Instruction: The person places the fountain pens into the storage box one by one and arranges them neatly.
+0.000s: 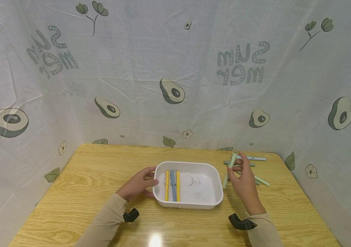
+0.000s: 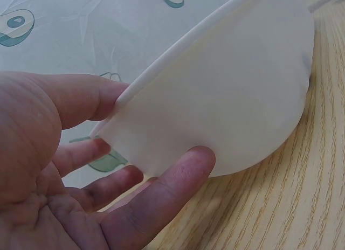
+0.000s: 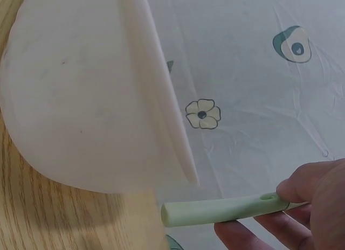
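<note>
- The right grip (image 1: 244, 181) is clamping on a pale green pen (image 3: 223, 212), thumb and fingertips pinching it near one end, seemingly so that the rest is staying free of the hand
- That pen is slanting above the tabletop (image 1: 101, 168), its free length reaching down just beside the right wall of a white tray (image 1: 190, 206)
- The left grip (image 1: 138, 185) is pinching the tray's left side, thumb at the rim and fingers against the outer wall, probably to keep it from sliding
- Inside, a yellow pen (image 1: 167, 187), a blue pen (image 1: 173, 187) and a second yellow pen (image 1: 178, 187) are lying side by side in the left part, perhaps lined up that way to save space; faint dark smudges are showing on the floor to their right
- Beyond the right hand, a light blue pen (image 1: 258, 159), a grey-green pen (image 1: 249, 164) and another pale green pen (image 1: 262, 180) are lying at loose angles, well within that hand's reach; the hand is partly hiding this group, so I am not counting it
- The tabletop is showing yellowish wood grain, with a glare spot (image 1: 155, 239) gleaming near the front
- A whitish cloth (image 1: 138, 55) is hanging around the back and sides, carrying avocados, leaves, flowers and mirrored "summer" lettering
</note>
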Demonstrator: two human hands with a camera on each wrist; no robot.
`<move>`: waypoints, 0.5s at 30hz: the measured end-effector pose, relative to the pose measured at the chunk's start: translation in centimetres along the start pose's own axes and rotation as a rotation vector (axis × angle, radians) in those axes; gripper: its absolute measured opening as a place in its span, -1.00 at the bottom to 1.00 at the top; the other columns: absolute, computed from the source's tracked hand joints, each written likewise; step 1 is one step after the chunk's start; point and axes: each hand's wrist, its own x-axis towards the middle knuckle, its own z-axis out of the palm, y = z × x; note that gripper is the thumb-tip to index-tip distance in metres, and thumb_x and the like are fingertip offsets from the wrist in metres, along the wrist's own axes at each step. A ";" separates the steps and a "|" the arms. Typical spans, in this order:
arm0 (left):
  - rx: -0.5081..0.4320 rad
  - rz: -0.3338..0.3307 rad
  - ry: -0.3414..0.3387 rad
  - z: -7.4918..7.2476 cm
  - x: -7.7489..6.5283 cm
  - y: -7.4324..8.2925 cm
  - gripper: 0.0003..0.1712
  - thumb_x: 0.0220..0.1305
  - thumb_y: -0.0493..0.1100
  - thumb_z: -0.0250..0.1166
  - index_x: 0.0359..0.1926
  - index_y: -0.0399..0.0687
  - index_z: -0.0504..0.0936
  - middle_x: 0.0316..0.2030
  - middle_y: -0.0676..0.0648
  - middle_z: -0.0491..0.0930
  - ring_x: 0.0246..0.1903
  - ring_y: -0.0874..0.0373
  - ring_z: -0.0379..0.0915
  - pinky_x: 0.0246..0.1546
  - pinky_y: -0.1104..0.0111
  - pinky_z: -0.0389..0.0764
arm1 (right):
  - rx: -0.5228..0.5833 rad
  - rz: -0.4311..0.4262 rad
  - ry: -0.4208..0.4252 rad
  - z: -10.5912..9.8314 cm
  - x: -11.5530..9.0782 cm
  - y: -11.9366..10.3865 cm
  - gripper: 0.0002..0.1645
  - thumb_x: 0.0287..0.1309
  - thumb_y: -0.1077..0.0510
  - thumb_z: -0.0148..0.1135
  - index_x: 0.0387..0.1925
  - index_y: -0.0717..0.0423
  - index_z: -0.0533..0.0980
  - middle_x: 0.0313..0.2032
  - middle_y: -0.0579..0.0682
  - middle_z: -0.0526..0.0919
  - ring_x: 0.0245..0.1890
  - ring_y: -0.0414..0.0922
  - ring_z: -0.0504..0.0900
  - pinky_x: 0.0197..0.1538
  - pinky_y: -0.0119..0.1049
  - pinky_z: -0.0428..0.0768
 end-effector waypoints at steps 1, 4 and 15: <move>0.001 0.003 -0.001 0.0 0.0 0.0 -0.27 0.48 -0.22 0.28 0.56 -0.08 0.23 0.35 -0.35 0.38 0.05 -0.12 0.60 -0.14 0.03 0.80 | 0.010 -0.007 -0.001 0.0 0.0 0.0 -0.12 0.42 0.32 0.21 0.61 0.13 0.02 0.16 0.23 0.50 0.06 0.13 0.61 -0.27 -0.55 0.69; -0.003 -0.001 0.001 0.0 0.0 -0.1 -0.27 0.48 -0.21 0.29 0.56 -0.07 0.23 0.35 -0.34 0.38 0.05 -0.13 0.60 -0.13 0.03 0.80 | 0.031 -0.032 -0.007 0.0 0.0 -0.1 -0.09 0.41 0.34 0.21 0.63 0.07 0.01 0.14 0.24 0.50 0.05 0.14 0.61 -0.28 -0.53 0.71; -0.008 0.002 0.001 0.0 0.0 0.2 -0.26 0.47 -0.22 0.29 0.56 -0.07 0.23 0.35 -0.35 0.38 0.04 -0.13 0.60 -0.15 0.02 0.81 | -0.042 -0.099 -0.005 0.0 0.0 0.0 -0.18 0.39 0.35 0.25 0.57 0.15 0.16 0.10 0.27 0.45 0.02 0.21 0.64 -0.25 -0.33 0.78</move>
